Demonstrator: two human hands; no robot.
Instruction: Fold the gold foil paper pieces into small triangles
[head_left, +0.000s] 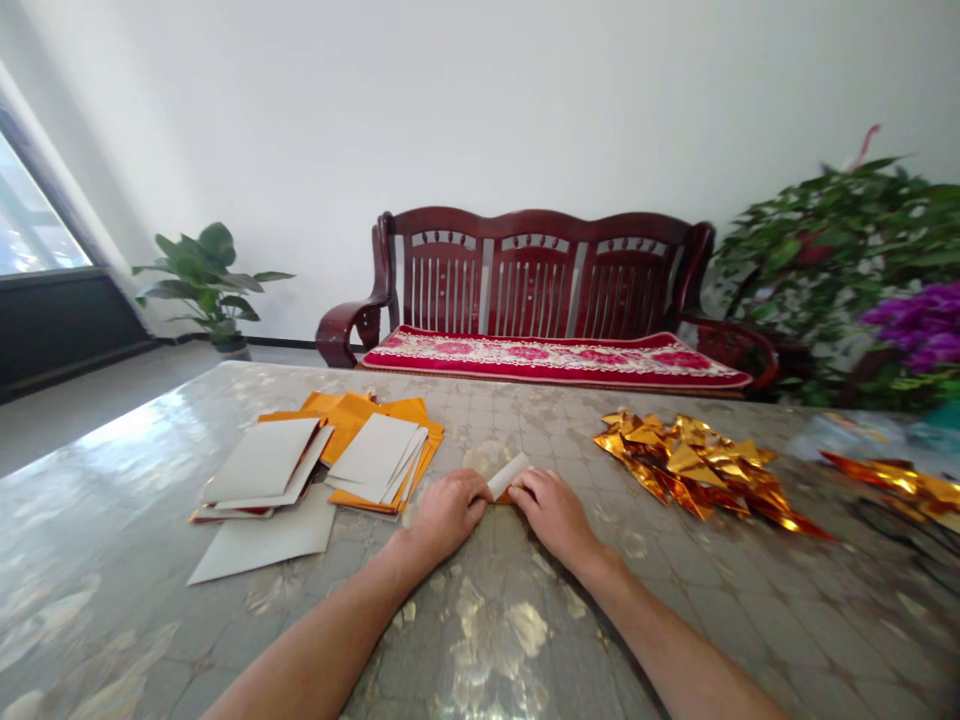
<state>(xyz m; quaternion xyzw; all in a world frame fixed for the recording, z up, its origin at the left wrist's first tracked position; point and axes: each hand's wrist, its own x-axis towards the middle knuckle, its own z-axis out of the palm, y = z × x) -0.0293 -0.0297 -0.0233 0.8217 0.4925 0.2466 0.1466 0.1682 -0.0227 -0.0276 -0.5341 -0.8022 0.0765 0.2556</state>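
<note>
Between my two hands is a small sheet of foil paper [509,476], its pale side up and partly rolled or folded, with a bit of orange showing at its lower edge. My left hand [451,508] grips its left end with curled fingers. At the right end, my right hand [551,510] pinches it between thumb and fingers. Both hands rest low over the table. Left of them lie stacks of pale-backed sheets [377,456] with orange ones beneath. A heap of folded shiny gold foil pieces [686,460] lies to the right.
The table [480,640] has a glossy patterned cover. Another pile of pale sheets [262,462] sits farther left. Gold foil [907,485] and a dark cable [896,525] lie at the right edge. Behind stand a wooden bench [529,290] and potted plants [214,275].
</note>
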